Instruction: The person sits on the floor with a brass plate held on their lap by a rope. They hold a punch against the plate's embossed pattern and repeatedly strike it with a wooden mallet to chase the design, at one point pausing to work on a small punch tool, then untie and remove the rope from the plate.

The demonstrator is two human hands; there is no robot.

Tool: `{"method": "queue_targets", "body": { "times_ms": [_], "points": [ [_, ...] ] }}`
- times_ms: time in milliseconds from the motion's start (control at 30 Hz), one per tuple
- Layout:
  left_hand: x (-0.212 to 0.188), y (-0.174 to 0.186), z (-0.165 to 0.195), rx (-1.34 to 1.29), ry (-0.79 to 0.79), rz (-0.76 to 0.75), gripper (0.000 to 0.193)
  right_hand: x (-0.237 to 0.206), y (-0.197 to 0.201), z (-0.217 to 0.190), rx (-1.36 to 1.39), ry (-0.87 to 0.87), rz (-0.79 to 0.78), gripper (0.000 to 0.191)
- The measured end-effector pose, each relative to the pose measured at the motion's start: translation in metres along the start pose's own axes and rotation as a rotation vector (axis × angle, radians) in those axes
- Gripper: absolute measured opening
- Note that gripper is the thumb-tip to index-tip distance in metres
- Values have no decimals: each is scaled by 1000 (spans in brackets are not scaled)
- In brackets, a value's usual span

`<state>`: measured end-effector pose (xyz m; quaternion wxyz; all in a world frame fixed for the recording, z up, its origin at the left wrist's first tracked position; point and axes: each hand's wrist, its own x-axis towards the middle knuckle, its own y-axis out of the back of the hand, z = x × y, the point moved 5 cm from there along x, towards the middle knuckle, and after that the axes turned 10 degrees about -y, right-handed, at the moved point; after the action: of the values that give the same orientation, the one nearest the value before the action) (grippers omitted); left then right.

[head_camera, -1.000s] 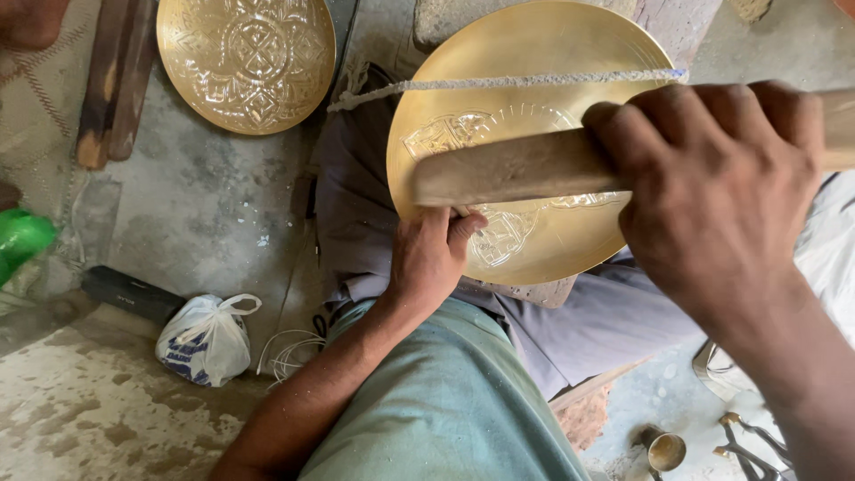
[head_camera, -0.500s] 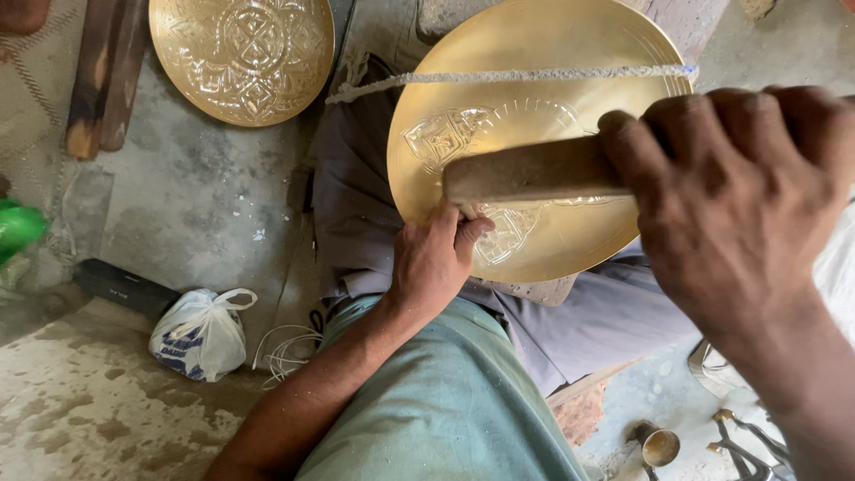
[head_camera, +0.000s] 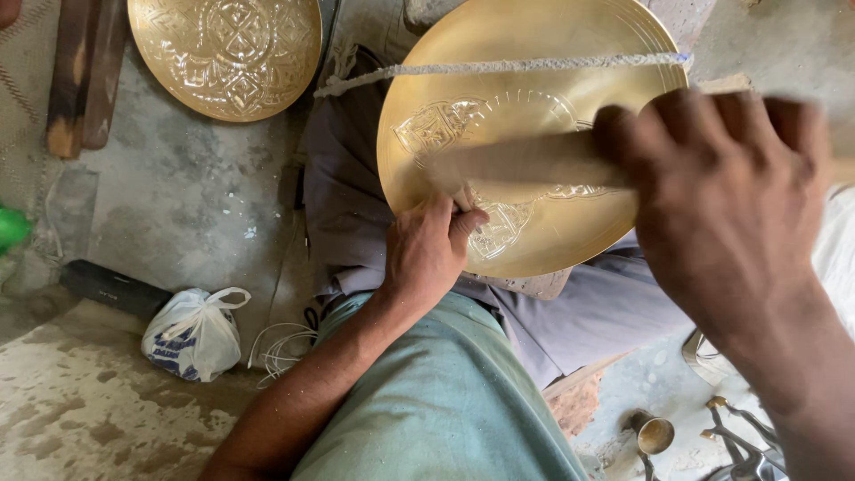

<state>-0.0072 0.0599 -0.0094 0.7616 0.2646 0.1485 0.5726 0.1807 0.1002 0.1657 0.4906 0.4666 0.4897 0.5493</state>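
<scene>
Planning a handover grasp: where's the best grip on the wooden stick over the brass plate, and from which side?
Grip the stick on its bare middle, coming from above. It lies roughly level across the brass plate, so the top is open. The right hand covers its right end; its left end sits over the left hand, which seems to pinch a small tool on the plate. Stick is motion-blurred, so exact edges are unclear.

A craft metalworking workshop is shown, set on a rough, stained concrete floor (head_camera: pixel 169 205). A brass plate (head_camera: pixel 534 80) with part-finished engraving is being worked with a wooden mallet (head_camera: pixel 525 160), and a finished engraved plate (head_camera: pixel 227 53) is laid nearby. Wooden sticks (head_camera: pixel 85 80), a small metal cup (head_camera: pixel 655 435), metal tools (head_camera: pixel 739 441) and a tied plastic bag (head_camera: pixel 191 334) are scattered on the floor.
</scene>
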Motion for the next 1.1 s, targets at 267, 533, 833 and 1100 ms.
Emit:
{"method": "queue_targets", "body": {
  "times_ms": [267, 533, 833, 1100],
  "points": [
    [2, 2, 6, -110, 3, -23, 31, -7, -5, 3, -136, 126, 78, 19],
    [1, 2, 11, -100, -2, -11, 30, -17, -8, 5, -366, 208, 65, 9],
    [-3, 1, 14, -48, -43, -8, 30, -19, -14, 16, 118, 26, 42, 43],
    [-4, 4, 13, -91, -33, 4, 28, -25, -14, 24, 172, 3, 16, 44]
  ]
}}
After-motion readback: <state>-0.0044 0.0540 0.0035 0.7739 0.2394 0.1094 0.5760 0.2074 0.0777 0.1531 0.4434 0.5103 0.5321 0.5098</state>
